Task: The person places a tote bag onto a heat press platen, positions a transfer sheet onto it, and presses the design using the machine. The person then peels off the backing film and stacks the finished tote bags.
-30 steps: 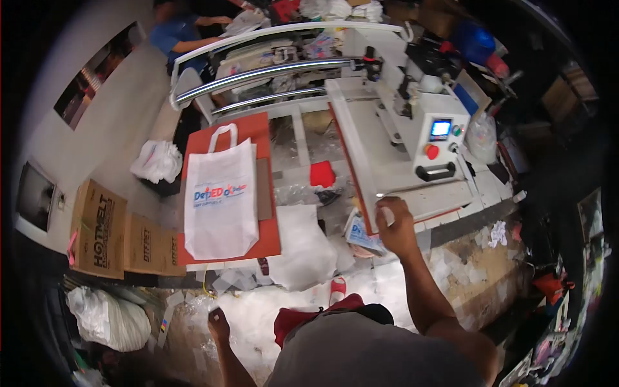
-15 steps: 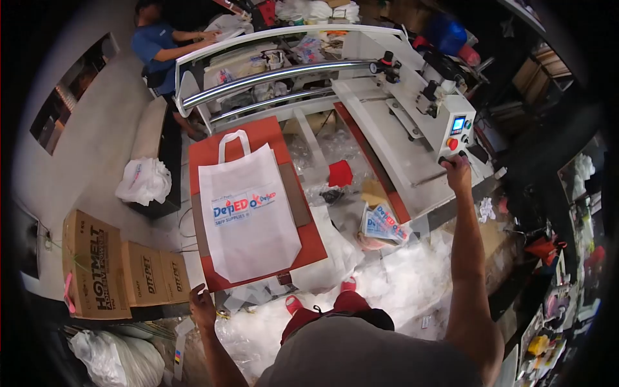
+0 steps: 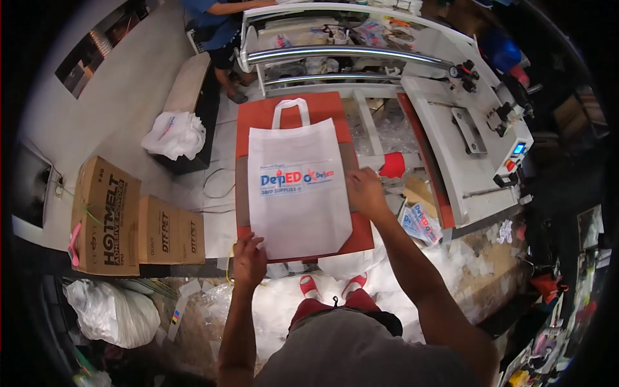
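Note:
A white non-woven tote bag (image 3: 293,222) with blue and red "DepED" print lies flat on the red pad (image 3: 354,240) of a heat press, handle loop pointing away from me. My left hand (image 3: 249,259) is at the bag's lower left corner, fingers loosely bent and apart. At the bag's right edge is my right hand (image 3: 369,193), fingers stretched toward the print; whether they touch the bag or the pad is hard to see. Neither hand visibly grips anything.
The press's heating plate (image 3: 451,155) is swung to the right, with its control box (image 3: 514,158). Cardboard boxes (image 3: 106,219) stand at left, near white bags (image 3: 175,134) on a bench. Printed film (image 3: 419,224) lies on the right. Another person (image 3: 216,26) stands beyond the press.
My right hand has left the control box and come to the bag's right edge. My left hand has moved up to the bag's lower left corner. The camera view has shifted.

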Demonstrator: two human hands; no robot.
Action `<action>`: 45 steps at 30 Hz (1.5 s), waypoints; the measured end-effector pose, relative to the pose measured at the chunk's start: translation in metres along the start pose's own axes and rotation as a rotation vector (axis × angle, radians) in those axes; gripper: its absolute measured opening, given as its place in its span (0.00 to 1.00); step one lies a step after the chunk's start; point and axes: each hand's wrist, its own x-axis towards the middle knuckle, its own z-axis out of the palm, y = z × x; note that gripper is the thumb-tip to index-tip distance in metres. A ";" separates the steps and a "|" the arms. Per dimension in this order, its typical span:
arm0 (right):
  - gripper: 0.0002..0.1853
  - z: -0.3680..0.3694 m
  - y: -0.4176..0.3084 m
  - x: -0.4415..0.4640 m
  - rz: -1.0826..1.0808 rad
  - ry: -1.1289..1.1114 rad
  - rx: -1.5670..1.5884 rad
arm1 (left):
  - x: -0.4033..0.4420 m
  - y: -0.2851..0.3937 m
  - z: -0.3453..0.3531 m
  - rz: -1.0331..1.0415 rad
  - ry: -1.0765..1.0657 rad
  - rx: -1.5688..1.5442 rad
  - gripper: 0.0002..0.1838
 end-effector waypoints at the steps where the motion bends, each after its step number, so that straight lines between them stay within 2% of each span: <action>1: 0.12 0.020 -0.004 0.014 -0.057 0.026 -0.030 | 0.000 -0.006 0.005 0.070 0.019 0.048 0.16; 3: 0.12 0.056 0.014 0.039 -0.113 0.046 -0.059 | 0.000 -0.011 0.008 0.039 -0.010 0.052 0.17; 5: 0.14 0.089 0.044 0.059 -0.039 -0.044 -0.324 | -0.001 -0.016 0.012 0.007 -0.032 0.056 0.17; 8: 0.13 0.097 0.056 0.070 -0.012 -0.136 -0.486 | -0.002 -0.019 0.012 0.025 0.002 0.060 0.17; 12: 0.10 0.098 0.055 0.079 0.048 -0.174 -0.325 | -0.002 -0.025 0.011 0.038 -0.005 0.035 0.19; 15: 0.02 0.097 0.030 0.060 0.038 -0.053 -0.229 | -0.002 -0.030 0.010 0.063 0.018 -0.016 0.19; 17: 0.04 0.091 -0.056 0.018 -0.034 -0.026 -0.159 | -0.002 -0.035 0.008 0.061 0.019 -0.059 0.20; 18: 0.06 0.105 -0.065 -0.003 -0.273 -0.040 -0.040 | -0.001 -0.039 0.007 0.102 0.010 -0.051 0.19; 20: 0.09 0.112 -0.120 -0.054 -0.345 -0.148 0.120 | -0.002 -0.043 0.004 0.143 0.002 -0.043 0.18; 22: 0.09 0.112 -0.147 -0.101 -0.329 -0.471 0.314 | -0.004 -0.051 -0.008 -0.378 -0.048 -0.468 0.16; 23: 0.08 0.111 -0.153 -0.121 -0.331 -0.653 0.373 | -0.013 -0.069 -0.006 -0.446 0.057 -0.831 0.15; 25: 0.08 0.091 -0.161 -0.156 -0.224 -0.838 0.499 | -0.027 -0.115 -0.010 -0.387 0.316 -0.887 0.15; 27: 0.08 0.077 -0.143 -0.184 0.054 -1.028 0.484 | -0.044 -0.123 -0.028 -0.591 0.496 -0.846 0.13; 29: 0.11 0.066 -0.102 -0.211 0.177 -1.079 0.287 | -0.081 -0.145 -0.034 -0.756 0.414 -0.688 0.13; 31: 0.15 0.079 -0.013 -0.268 0.106 -1.135 -0.117 | -0.142 -0.205 -0.007 -0.738 0.281 -0.438 0.13; 32: 0.15 0.087 0.043 -0.307 0.198 -1.082 -0.118 | -0.170 -0.219 0.007 -0.748 0.230 -0.362 0.13; 33: 0.15 0.093 0.101 -0.353 0.305 -1.031 -0.121 | -0.180 -0.197 0.001 -0.862 0.024 -0.180 0.12; 34: 0.17 0.094 0.156 -0.391 0.328 -1.106 -0.216 | -0.202 -0.182 0.005 -0.862 -0.055 -0.154 0.11; 35: 0.20 0.063 0.144 -0.380 0.559 -1.079 -0.316 | -0.249 -0.211 0.023 -0.600 -0.158 0.027 0.11; 36: 0.24 0.050 0.162 -0.387 0.643 -1.106 -0.419 | -0.281 -0.214 0.033 -0.755 -0.263 -0.106 0.13; 37: 0.28 0.056 0.211 -0.422 0.674 -1.013 -0.441 | -0.324 -0.232 0.045 -0.751 -0.371 -0.080 0.14; 38: 0.30 0.038 0.201 -0.403 0.741 -0.952 -0.546 | -0.327 -0.195 0.040 -0.677 -0.488 0.021 0.14; 39: 0.33 0.034 0.211 -0.390 0.832 -0.941 -0.528 | -0.353 -0.192 0.045 -0.719 -0.588 0.011 0.14; 41: 0.31 0.045 0.242 -0.369 0.883 -0.749 -0.488 | -0.404 -0.191 0.051 -0.754 -0.722 -0.033 0.16; 45: 0.30 0.097 0.293 -0.330 0.740 -0.376 -0.372 | -0.422 -0.132 0.042 -0.946 -0.816 -0.135 0.17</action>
